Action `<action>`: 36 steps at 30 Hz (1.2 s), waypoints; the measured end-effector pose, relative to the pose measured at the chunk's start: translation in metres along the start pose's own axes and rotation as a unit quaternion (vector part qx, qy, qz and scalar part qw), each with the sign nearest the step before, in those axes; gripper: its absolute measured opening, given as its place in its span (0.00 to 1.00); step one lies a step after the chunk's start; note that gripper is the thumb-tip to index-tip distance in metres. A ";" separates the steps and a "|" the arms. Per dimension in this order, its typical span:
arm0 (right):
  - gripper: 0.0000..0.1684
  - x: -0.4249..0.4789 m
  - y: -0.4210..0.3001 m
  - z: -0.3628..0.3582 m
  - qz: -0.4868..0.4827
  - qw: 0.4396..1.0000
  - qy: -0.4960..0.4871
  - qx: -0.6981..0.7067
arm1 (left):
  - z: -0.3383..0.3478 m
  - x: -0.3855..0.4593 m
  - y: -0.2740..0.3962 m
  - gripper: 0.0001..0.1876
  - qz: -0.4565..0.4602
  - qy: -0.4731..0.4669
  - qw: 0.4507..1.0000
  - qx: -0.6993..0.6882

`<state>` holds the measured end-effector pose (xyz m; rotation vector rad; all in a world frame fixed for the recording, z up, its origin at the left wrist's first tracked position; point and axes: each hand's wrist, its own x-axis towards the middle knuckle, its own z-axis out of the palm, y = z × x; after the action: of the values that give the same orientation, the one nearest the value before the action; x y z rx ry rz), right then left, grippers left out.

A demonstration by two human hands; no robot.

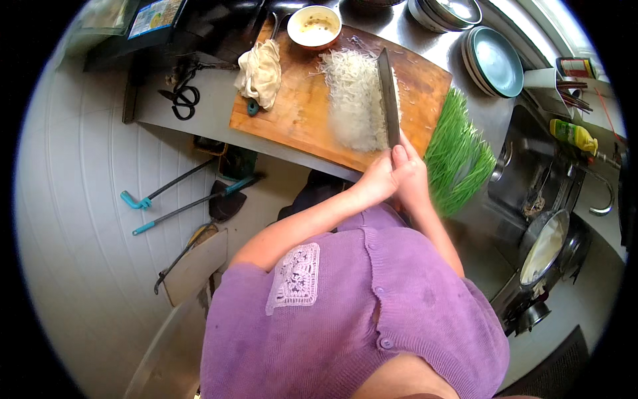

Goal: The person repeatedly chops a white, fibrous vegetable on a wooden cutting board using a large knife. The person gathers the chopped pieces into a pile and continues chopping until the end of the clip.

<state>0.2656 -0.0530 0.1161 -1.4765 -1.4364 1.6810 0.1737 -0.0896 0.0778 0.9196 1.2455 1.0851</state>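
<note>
A broad-bladed kitchen cleaver (389,97) stands on edge over the right side of a pile of finely shredded white vegetable (351,99). Its handle is mostly hidden by my hands. My right hand (412,172) grips it, one finger stretched along the blade's base. My left hand (376,178) is closed at the handle too, pressed against the right. Under the shreds lies a wooden cutting board (299,124). On its left are a crumpled cream cloth (260,72) and a teal-ended handle (252,106). A bowl (314,27) with residue inside sits at the far edge.
Long green chive-like leaves (456,154) lie against the board's right side. Stacked plates (496,62) and bowls (446,12) stand behind, with the sink (518,164) farther right. Black-handled scissors (184,102) rest on the left counter. Long-handled tools (192,207) lean below it.
</note>
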 end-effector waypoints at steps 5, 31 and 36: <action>0.28 0.009 -0.002 0.001 0.030 0.999 -0.011 -0.032 | -0.008 0.004 0.013 0.23 -0.114 -0.038 0.987 -0.108; 0.27 0.018 0.005 0.036 -0.055 0.994 -0.092 -0.012 | -0.036 -0.017 0.002 0.25 -0.108 0.062 0.991 -0.051; 0.27 0.008 -0.002 0.030 -0.060 0.996 -0.066 -0.024 | -0.034 -0.017 0.009 0.26 -0.067 0.013 0.998 -0.007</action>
<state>0.2354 -0.0570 0.1106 -1.2977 -1.6131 1.7088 0.1385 -0.1050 0.0869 0.8013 1.3006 1.0016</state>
